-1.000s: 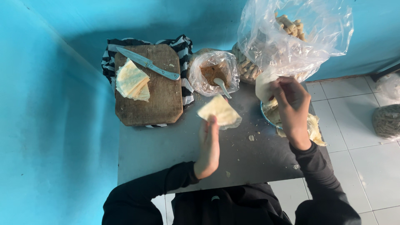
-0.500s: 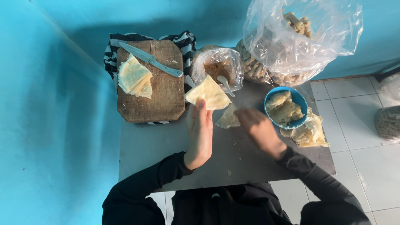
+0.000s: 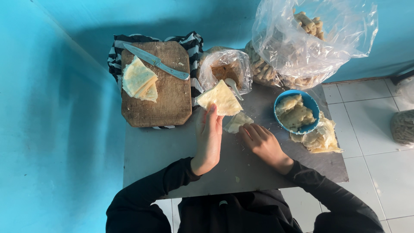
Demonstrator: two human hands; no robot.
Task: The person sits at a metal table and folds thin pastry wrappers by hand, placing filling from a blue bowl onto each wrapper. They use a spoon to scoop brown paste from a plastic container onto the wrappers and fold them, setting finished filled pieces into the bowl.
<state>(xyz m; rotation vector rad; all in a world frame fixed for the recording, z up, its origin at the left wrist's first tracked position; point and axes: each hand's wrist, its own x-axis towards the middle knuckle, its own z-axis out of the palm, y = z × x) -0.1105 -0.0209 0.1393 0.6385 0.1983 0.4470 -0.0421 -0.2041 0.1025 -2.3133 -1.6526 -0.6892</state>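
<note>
While the left hand (image 3: 209, 140) fingers pinch a triangular wrapper (image 3: 221, 99), the right hand (image 3: 261, 142) fingers, seemingly half-curled, touch another wrapper piece (image 3: 238, 122).

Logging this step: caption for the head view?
Left hand lifts a wrapper; right hand presses a scrap on the table.

Grey table (image 3: 172, 155), set against blue walls. Landmark: wooden cutting board (image 3: 166, 97) at far left, resting on striped cloth (image 3: 192, 43). Just right of board: clear bag (image 3: 226, 69) with spoon. Further right: blue bowl (image 3: 312, 108), scraps of dough (image 3: 321, 138) beside it, large plastic bag (image 3: 302, 47) behind. Small dough piece (image 3: 237, 123) near centre.
</note>
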